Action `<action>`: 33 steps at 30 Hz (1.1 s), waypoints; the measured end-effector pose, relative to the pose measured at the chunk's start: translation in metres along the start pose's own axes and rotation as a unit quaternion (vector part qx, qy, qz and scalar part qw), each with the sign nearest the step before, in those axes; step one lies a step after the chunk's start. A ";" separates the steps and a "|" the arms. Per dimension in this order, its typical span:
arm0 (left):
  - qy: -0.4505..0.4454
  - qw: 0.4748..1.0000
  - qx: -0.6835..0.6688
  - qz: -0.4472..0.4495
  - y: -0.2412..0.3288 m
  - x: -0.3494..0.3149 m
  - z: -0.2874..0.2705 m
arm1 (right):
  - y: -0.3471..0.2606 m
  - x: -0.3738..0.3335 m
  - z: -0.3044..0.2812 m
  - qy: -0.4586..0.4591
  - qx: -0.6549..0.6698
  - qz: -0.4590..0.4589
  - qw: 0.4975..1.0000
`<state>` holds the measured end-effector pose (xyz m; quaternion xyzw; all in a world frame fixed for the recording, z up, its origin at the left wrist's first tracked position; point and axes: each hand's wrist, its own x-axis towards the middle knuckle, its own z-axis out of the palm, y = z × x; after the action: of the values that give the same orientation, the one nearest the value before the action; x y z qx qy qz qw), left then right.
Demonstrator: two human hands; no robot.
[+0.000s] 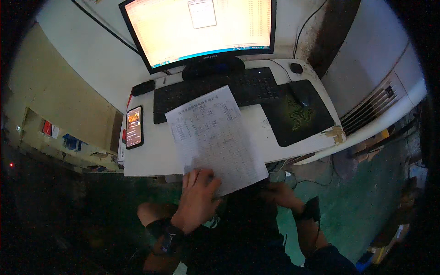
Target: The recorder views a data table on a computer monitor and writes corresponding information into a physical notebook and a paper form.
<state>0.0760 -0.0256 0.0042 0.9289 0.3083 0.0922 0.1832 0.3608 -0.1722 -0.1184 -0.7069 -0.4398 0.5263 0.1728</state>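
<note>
A printed sheet of paper point(215, 142) lies tilted on the white desk, its top over the keyboard and its lower end jutting past the front edge. My left hand point(198, 197) is at the sheet's lower left corner, back upward. Its bent fingers and thumb are closed against the paper, covering that corner. Just off the lower right corner, below desk level, is my right hand point(278, 194). Its fingertips fade into the dark, so their grip does not show. Dark bands circle both wrists.
A lit monitor point(206, 32) stands behind a black keyboard point(256, 85). To the right lies a mouse point(298, 95) on a dark mouse pad point(298, 117). A phone point(134, 127) with its screen on rests at the left of the desk point(153, 160). Cables hang beneath.
</note>
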 end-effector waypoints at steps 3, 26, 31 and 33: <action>0.008 1.000 -0.019 0.013 -0.003 0.001 0.001 | 0.002 -0.001 -0.002 -0.001 0.086 0.000 0.996; 0.393 0.915 -0.005 0.093 0.001 0.083 -0.175 | -0.269 0.031 -0.159 0.288 0.055 -0.563 0.773; 0.600 0.794 -0.090 -0.029 -0.046 0.082 -0.153 | -0.340 0.048 -0.167 0.278 0.035 -0.481 0.830; 0.542 0.809 -0.176 -0.143 -0.092 0.073 -0.103 | -0.362 0.054 -0.175 0.322 0.017 -0.526 0.787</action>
<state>0.0550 0.1168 0.0662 0.6255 0.4652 0.6064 0.1573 0.3618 0.1098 0.1737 -0.4916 -0.6535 0.1036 0.5661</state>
